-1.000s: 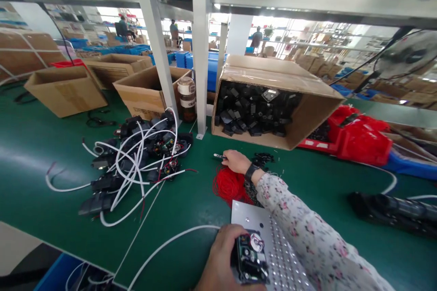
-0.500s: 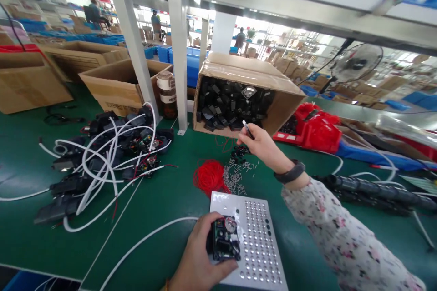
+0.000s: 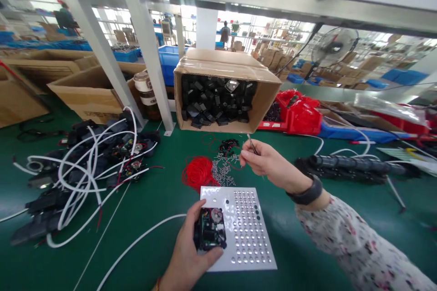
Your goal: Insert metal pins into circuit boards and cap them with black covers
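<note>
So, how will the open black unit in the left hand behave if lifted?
The open black unit is probably stiff, given its boxy shape. Its exposed components may be fragile. The white cable disappearing behind the left hand bows smoothly, so, if attached, it might tug springily.

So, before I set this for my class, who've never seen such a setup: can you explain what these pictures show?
There's no machine here, just a person's two bare hands. One camera, worn on the head, looks forward and down, so every picture comes from there. The left hand holds an open black housing showing a circuit board, over a white sheet with rows of shiny domes. The right hand holds a slim tool; its exact type is unclear. On the green tabletop lie coiled red wire, small metal pins, a sideways cardboard box of black parts, and, at left, black units with white cables.
</note>
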